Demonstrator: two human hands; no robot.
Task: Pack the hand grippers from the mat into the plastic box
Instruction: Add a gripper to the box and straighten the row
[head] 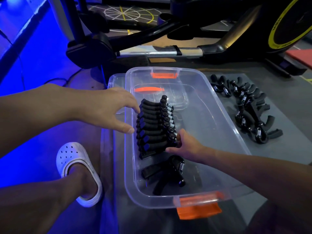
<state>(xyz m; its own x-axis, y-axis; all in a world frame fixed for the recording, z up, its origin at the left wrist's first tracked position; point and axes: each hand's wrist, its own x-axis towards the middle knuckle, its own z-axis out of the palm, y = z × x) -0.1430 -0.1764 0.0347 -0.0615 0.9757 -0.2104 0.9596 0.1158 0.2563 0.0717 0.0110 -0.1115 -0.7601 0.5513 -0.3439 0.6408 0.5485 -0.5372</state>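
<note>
A clear plastic box (219, 129) with orange latches stands on a grey mat (287, 105). Inside it, a tight row of several black hand grippers (154, 127) stands along the left wall. One more hand gripper (166, 174) lies loose near the box's front end. My left hand (116, 108) hovers at the left rim with spread, relaxed fingers, its fingertips close to the row's handles. My right hand (184, 144) reaches into the box and holds the near end of the row with thumb and fingers. Several more hand grippers (248, 108) lie scattered on the mat to the right.
An exercise bike (185, 39) with a yellow-rimmed wheel stands right behind the box. The box's clear lid (114, 80) lies under its left side. My foot in a white clog (76, 168) rests on the floor at the left. A red mat (302, 56) lies far right.
</note>
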